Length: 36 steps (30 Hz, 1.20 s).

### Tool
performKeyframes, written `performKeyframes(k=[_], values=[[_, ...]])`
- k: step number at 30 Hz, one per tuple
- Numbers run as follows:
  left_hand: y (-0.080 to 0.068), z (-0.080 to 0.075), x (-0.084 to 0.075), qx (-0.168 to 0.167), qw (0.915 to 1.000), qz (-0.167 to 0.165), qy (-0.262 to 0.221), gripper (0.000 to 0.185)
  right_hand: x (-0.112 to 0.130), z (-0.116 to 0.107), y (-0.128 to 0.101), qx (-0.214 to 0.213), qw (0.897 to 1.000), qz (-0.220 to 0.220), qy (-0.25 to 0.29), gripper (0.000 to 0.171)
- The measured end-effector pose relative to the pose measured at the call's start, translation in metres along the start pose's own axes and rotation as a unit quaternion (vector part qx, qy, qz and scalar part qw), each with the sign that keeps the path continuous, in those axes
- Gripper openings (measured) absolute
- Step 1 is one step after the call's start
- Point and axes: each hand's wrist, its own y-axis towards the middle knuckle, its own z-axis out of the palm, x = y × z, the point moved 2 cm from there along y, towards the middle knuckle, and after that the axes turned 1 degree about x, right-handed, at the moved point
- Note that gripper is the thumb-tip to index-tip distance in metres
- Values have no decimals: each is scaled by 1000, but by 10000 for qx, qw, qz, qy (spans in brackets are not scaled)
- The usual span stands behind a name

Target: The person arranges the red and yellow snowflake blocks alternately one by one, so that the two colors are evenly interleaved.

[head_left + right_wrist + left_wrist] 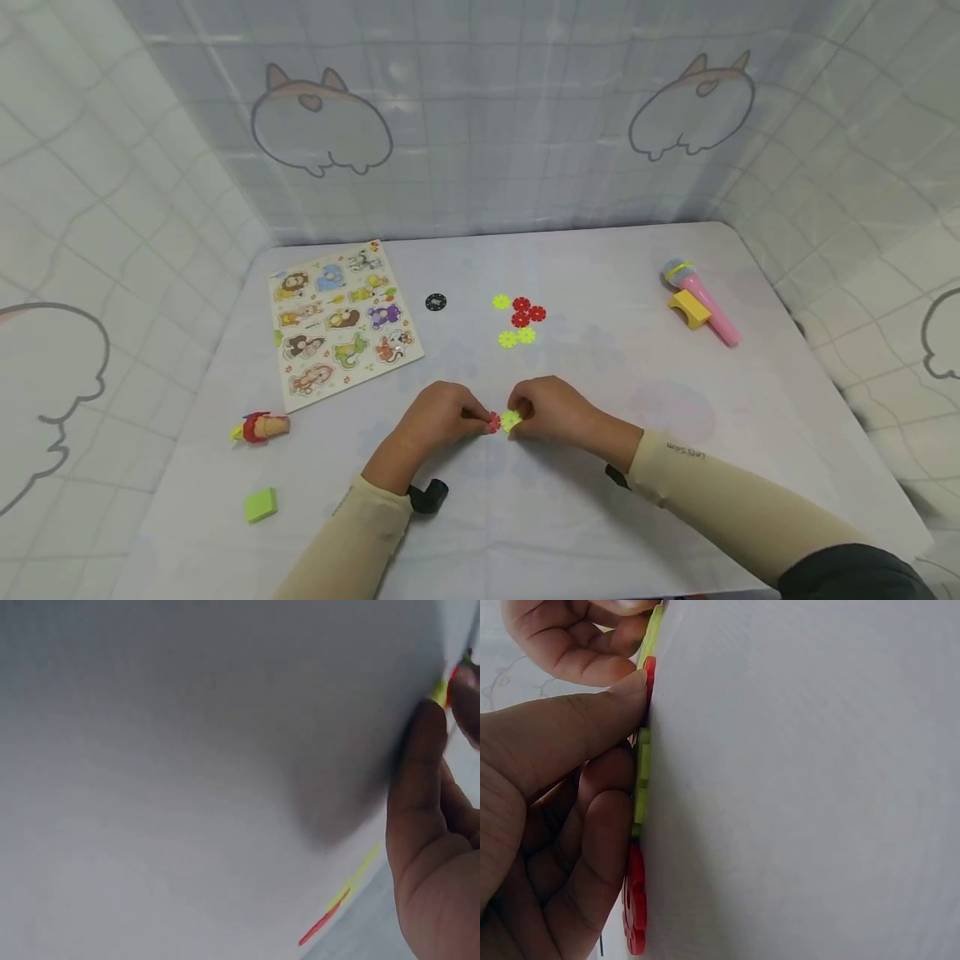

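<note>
My left hand (442, 412) pinches a red notched plastic disc (494, 422) low over the white table, its thumb lying on the red edge in the left wrist view. Facing it, my right hand (551, 408) grips a yellow-green notched disc (510, 420) between thumb and fingers. The two discs meet edge to edge; whether their slots interlock I cannot tell. Beside my left fingers, the left wrist view shows another green disc (641, 780) and a red one (634, 900), in line with the held pair. Beyond both hands lie several loose red discs (521, 319) and yellow-green discs (507, 339).
An animal puzzle board (335, 321) lies at the back left, with a black round chip (436, 302) beside it. Nearer left are a red-and-yellow toy figure (262, 427) and a green block (261, 505). A pink toy microphone (712, 312) touches a yellow arch block (689, 309) at right.
</note>
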Motion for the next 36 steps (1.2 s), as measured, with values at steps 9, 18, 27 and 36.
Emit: performKeyframes(k=[9,18,27,36], values=[[-3,-2,-1,-77,10000,11,61,6,-24,-66,38,-248,9973,639,268,32],[-3,2,-1,35,9997,-236,47,8,-54,-102,85,-949,9829,1435,662,40],[-3,2,-3,44,9992,-388,98,7,-61,-93,94,-1084,9820,1470,482,29],[-3,3,-4,19,9995,-312,74,5,-61,-91,100,-863,9827,1637,118,26]])
